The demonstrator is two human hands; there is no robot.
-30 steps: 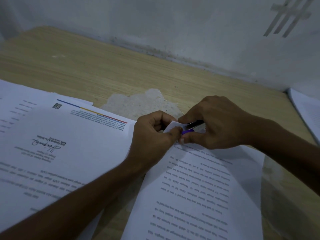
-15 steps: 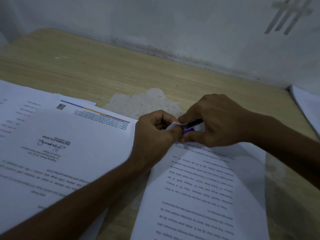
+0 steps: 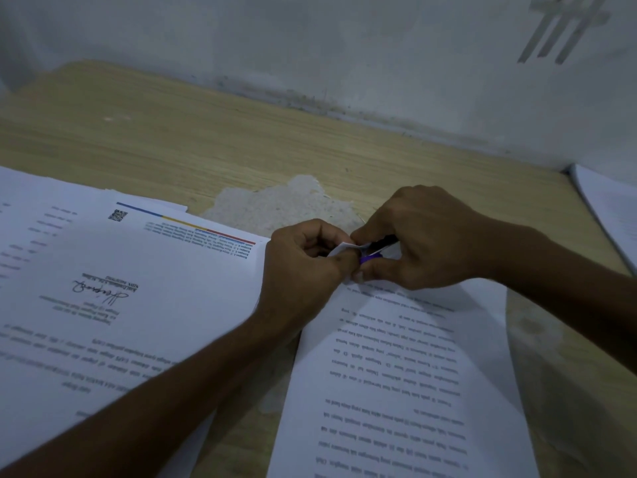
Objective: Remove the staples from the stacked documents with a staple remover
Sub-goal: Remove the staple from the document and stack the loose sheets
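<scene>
Left hand (image 3: 303, 270) pinching the raised far corner of the stapled document (image 3: 396, 374); right hand (image 3: 427, 239) curled around the staple remover (image 3: 375, 255), purple and black, its tip at that same corner. The hands touch. The staple itself is too small to make out. The document lies toward the front edge of the table (image 3: 241, 143), just right of a stack of printed sheets (image 3: 120, 288). More papers (image 3: 610, 208) lie at the table's right edge.

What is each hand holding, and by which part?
The left hand pinches the document by its lifted far corner. The right hand pinches the purple and black staple remover between thumb and fingers, mostly hiding it.
</scene>
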